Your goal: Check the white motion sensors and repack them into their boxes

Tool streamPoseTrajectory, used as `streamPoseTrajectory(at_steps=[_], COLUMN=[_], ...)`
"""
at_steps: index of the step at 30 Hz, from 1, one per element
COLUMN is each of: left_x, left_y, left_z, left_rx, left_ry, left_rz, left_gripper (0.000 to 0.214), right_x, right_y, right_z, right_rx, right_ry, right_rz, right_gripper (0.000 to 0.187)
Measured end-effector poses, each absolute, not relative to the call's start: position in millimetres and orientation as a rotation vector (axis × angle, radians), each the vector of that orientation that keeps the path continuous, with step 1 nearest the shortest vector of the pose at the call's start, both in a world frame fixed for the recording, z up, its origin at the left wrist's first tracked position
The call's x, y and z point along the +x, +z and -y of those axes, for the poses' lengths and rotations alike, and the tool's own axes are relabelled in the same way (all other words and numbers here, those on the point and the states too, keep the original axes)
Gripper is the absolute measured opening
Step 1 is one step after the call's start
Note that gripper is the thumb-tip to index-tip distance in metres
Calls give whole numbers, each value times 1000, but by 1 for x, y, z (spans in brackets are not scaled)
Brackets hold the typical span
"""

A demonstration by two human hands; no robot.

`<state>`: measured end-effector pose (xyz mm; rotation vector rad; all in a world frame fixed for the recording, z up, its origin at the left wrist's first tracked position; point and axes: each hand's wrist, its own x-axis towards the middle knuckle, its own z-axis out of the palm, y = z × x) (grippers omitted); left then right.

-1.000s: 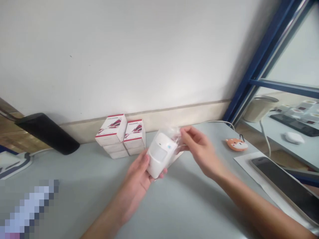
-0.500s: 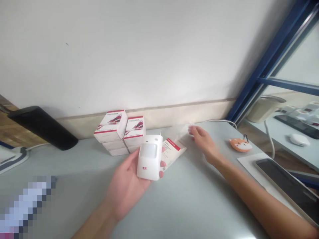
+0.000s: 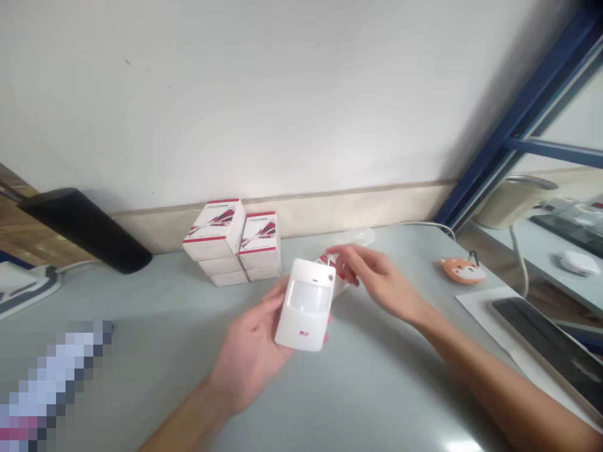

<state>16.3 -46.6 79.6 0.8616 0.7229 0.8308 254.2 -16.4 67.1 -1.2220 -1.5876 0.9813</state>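
Observation:
A white motion detector [image 3: 304, 314] with a domed lens window and a small red logo rests upright, slightly tilted, in my left hand [image 3: 254, 345]. My left fingers wrap around its back, and their tips show at its right edge. A short metal antenna [image 3: 328, 259] sticks up from its top right corner. My right hand [image 3: 372, 276] is at that corner, fingers curled but apart, the index fingertip at the antenna's tip. I see no clear pinch on it. Behind the detector lies a red and white instruction leaflet [image 3: 343, 290], mostly hidden.
Stacked white and red boxes [image 3: 214, 229] stand against the wall. A clear plastic bag [image 3: 360, 237] lies behind my right hand. On the right are an orange animal-faced case [image 3: 464, 271] and a dark phone [image 3: 541, 339]. A black cylinder [image 3: 87, 229] leans at left.
My right hand has left the plastic bag and come left to the detector's antenna. The detector in my left hand has shifted right and now covers more of the leaflet.

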Motion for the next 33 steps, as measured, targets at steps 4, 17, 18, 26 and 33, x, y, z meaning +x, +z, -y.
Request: streamPoseTrajectory(at_steps=[4,17,18,26,33], left_x=[21,19,20,26,27], left_y=[82,68,68,65,59], left_z=[50,55,55,55,57], left_rx=[663,907,909,816,751], left_ry=[802,743,744,717,627], left_rz=[-613,-530,-538,-535,-536], left_gripper=[43,50,50,44,45], right_x=[241,240,241,241,268], right_y=[78,75,74,71,75], right_z=[27,26,26,24,4], right_rx=[-1076,-1121,-1108,-1157,-1054], right_ry=[1305,1184,1178,1148,1136], right_rz=[1446,1381,1403,1189,863], right_gripper=[41,26,25,27,30])
